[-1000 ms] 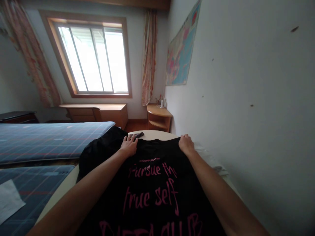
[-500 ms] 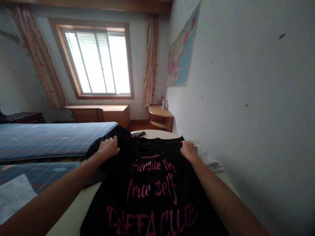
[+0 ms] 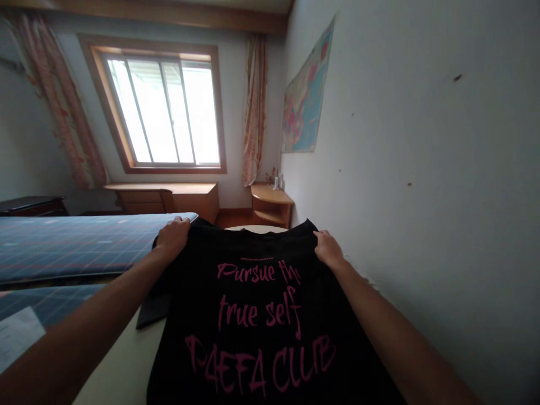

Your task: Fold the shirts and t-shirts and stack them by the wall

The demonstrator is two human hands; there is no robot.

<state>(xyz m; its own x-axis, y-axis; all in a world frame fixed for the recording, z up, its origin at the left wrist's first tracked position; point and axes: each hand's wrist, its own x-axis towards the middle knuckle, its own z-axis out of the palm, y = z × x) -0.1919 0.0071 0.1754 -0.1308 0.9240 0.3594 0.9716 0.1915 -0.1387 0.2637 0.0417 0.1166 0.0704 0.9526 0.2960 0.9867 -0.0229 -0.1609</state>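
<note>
A black T-shirt (image 3: 253, 351) with pink lettering is stretched out in front of me, its neckline at the far end. My left hand (image 3: 174, 236) is closed on the shirt's left shoulder area. At the opposite shoulder, my right hand (image 3: 329, 247) grips the fabric with fingers curled. The shirt's lower part runs out of view at the bottom. Beneath it is a pale table (image 3: 113, 351), mostly covered by the cloth. A dark piece of cloth (image 3: 149, 310) shows below my left forearm.
Blue plaid mattresses (image 3: 84, 242) lie to the left, with a white paper (image 3: 21, 334) at the lower left. A white wall (image 3: 422, 242) rises close on the right. Beyond stand a wooden desk (image 3: 194, 194) and a corner shelf (image 3: 272, 194) below the window (image 3: 164, 112).
My hands have moved apart, the left one leftward and up, pulling the shirt's shoulders wider and tauter. The shirt's far edge is raised a little. The camera view has shifted slightly.
</note>
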